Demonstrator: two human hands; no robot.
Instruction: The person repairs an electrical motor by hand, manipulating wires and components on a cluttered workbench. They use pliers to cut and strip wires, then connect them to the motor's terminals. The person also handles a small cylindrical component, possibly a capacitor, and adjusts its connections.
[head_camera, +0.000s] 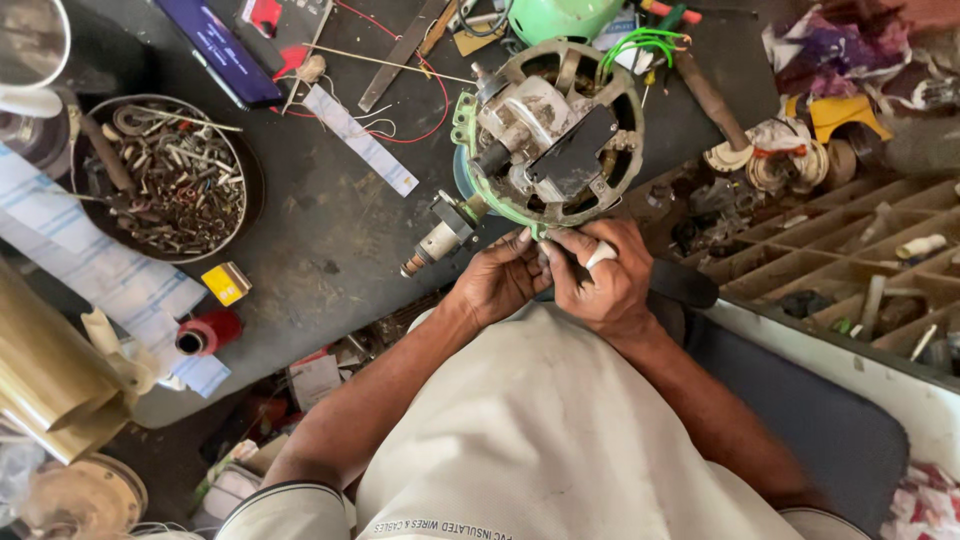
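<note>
Fingers (522, 243) of both hands pinched together at near rim of fan motor (548, 135), motor just beyond knuckles

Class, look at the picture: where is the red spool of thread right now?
In the head view, the red spool of thread lies on the dark workbench, lower left, just below a small yellow box.
</note>
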